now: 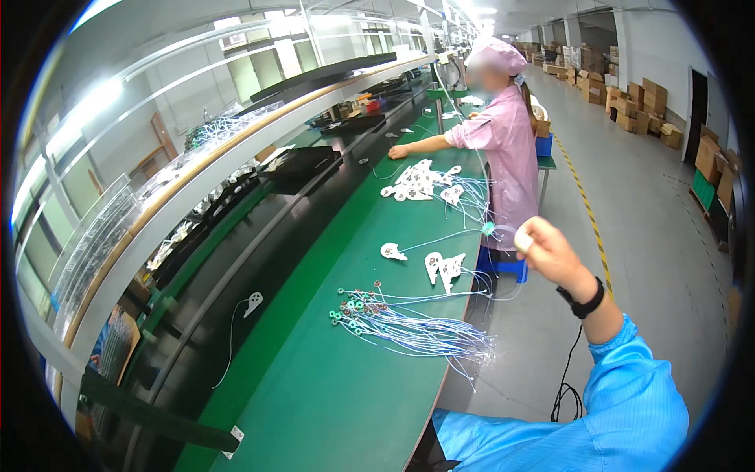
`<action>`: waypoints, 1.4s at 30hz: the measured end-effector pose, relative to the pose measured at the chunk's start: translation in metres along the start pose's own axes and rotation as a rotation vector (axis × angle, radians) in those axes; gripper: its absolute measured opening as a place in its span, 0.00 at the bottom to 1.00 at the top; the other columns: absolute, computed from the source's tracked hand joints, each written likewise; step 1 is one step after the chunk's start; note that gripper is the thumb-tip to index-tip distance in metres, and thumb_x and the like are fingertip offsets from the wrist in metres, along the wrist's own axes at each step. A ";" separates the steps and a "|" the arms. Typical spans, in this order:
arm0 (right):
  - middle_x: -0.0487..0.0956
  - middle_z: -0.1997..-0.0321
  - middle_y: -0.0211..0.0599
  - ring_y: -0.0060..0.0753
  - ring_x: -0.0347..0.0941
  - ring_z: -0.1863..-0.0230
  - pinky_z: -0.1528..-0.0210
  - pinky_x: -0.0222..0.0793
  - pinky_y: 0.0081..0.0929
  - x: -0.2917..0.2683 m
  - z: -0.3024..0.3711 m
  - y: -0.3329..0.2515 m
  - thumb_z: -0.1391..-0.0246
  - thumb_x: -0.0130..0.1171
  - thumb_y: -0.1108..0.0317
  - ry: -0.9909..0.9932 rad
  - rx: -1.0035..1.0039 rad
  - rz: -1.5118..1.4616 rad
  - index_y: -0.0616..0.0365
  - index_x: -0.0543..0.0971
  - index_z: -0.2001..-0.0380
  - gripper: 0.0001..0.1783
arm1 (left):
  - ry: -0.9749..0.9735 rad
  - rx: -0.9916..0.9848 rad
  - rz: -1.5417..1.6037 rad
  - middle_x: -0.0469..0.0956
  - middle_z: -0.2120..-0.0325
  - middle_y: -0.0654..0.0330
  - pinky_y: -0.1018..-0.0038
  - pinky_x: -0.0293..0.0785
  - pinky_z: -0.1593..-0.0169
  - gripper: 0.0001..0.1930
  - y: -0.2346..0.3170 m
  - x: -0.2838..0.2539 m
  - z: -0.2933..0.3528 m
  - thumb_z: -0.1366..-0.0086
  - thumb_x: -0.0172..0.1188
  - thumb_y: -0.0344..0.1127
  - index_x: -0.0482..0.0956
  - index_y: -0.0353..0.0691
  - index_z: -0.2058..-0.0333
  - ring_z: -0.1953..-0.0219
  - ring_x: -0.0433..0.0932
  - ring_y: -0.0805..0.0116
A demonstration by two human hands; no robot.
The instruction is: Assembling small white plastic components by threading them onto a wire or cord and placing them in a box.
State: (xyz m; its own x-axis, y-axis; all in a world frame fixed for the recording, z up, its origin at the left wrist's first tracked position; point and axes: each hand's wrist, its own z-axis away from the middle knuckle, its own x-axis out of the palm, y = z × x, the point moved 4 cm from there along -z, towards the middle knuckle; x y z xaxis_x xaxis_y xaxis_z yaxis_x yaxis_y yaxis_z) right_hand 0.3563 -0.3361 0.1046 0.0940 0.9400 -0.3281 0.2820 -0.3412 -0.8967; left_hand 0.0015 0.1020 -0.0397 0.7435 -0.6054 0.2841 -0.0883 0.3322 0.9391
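My right hand (552, 250), with a black band on the wrist, is raised off the table's right edge. Its fingers are pinched on a thin pale wire (505, 229); a white bit shows at the fingertips, too small to tell. Left of the hand, a small teal piece (489, 229) is near the wire. Another wire runs from there to a white rounded plastic part (392, 252) on the green table. Two more white parts (445, 270) lie nearby. Closer to me is a bundle of blue-white wires (417, 324) with small green and brown ends. My left hand is out of view.
A co-worker in pink (511, 149) reaches over the green table (314, 393) near a pile of white wired parts (417, 182). A dark belt (189, 354) carries one white part (253, 304). A shelf rail (212, 169) runs alongside. Cartons (641, 106) line the right wall.
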 end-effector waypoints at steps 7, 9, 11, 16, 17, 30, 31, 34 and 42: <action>0.74 0.80 0.35 0.14 0.61 0.89 0.89 0.53 0.12 -0.007 0.032 -0.079 0.39 0.48 0.65 -0.025 -0.039 -0.296 0.57 0.66 0.65 0.07 | -0.223 -0.117 0.074 0.70 0.76 0.58 0.75 0.69 0.77 0.08 -0.026 0.058 0.024 0.32 0.49 0.33 0.61 0.40 0.58 0.79 0.71 0.69; 0.74 0.80 0.35 0.15 0.60 0.89 0.89 0.53 0.12 0.008 0.039 -0.097 0.39 0.48 0.65 -0.085 -0.016 -0.419 0.57 0.66 0.65 0.07 | -0.283 -0.120 0.041 0.68 0.78 0.60 0.79 0.66 0.77 0.08 -0.038 0.075 0.032 0.32 0.48 0.33 0.61 0.39 0.58 0.80 0.68 0.73; 0.73 0.82 0.39 0.16 0.59 0.91 0.90 0.52 0.12 0.028 0.048 -0.108 0.38 0.47 0.66 -0.169 0.006 -0.639 0.57 0.66 0.65 0.07 | -0.309 -0.263 0.165 0.66 0.77 0.64 0.82 0.61 0.78 0.06 -0.045 0.094 0.041 0.32 0.49 0.31 0.63 0.40 0.59 0.81 0.63 0.78; 0.72 0.84 0.47 0.20 0.57 0.94 0.93 0.52 0.15 0.094 0.083 -0.135 0.39 0.44 0.69 -0.394 -0.125 -0.953 0.59 0.65 0.62 0.06 | -0.441 -0.415 0.582 0.69 0.67 0.56 0.71 0.64 0.70 0.14 -0.085 0.104 0.025 0.35 0.46 0.25 0.60 0.44 0.52 0.69 0.67 0.65; 0.72 0.84 0.48 0.20 0.57 0.94 0.92 0.53 0.16 0.113 0.091 -0.137 0.39 0.45 0.69 -0.459 -0.115 -1.008 0.59 0.65 0.62 0.06 | -0.400 -0.405 0.604 0.69 0.67 0.56 0.71 0.64 0.69 0.14 -0.083 0.100 0.022 0.36 0.46 0.25 0.60 0.43 0.52 0.69 0.67 0.65; 0.73 0.80 0.51 0.23 0.61 0.90 0.87 0.60 0.17 0.170 0.107 -0.120 0.39 0.46 0.68 -0.657 -0.021 -1.044 0.59 0.64 0.60 0.07 | -0.286 -0.307 0.695 0.71 0.67 0.54 0.70 0.64 0.69 0.18 -0.055 0.070 0.025 0.40 0.43 0.21 0.60 0.41 0.51 0.70 0.68 0.63; 0.73 0.80 0.50 0.23 0.62 0.90 0.87 0.60 0.17 0.171 0.106 -0.117 0.39 0.47 0.68 -0.650 -0.005 -1.045 0.58 0.65 0.60 0.07 | -0.285 -0.310 0.695 0.71 0.67 0.54 0.70 0.64 0.69 0.18 -0.055 0.070 0.026 0.40 0.43 0.21 0.60 0.41 0.51 0.70 0.68 0.63; 0.74 0.79 0.50 0.24 0.63 0.89 0.86 0.61 0.18 0.177 0.104 -0.111 0.39 0.47 0.68 -0.655 0.048 -1.057 0.58 0.65 0.59 0.08 | -0.246 -0.267 0.615 0.71 0.68 0.54 0.72 0.64 0.70 0.17 -0.056 0.069 0.027 0.39 0.43 0.21 0.59 0.39 0.51 0.71 0.69 0.65; 0.76 0.70 0.55 0.34 0.73 0.79 0.78 0.70 0.27 0.227 0.152 -0.086 0.40 0.51 0.66 -0.863 0.252 -1.237 0.54 0.63 0.57 0.12 | -0.202 0.156 0.013 0.71 0.69 0.55 0.77 0.69 0.71 0.27 -0.026 0.069 0.043 0.36 0.45 0.24 0.47 0.32 0.40 0.73 0.70 0.73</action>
State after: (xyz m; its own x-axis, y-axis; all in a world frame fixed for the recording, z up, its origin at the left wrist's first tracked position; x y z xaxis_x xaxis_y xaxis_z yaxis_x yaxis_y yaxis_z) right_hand 0.2077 -0.0944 0.0621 -0.6632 0.3662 0.6528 -0.4094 0.5526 -0.7259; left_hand 0.0261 0.0204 -0.0359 0.5952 -0.7393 0.3147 -0.2104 0.2346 0.9490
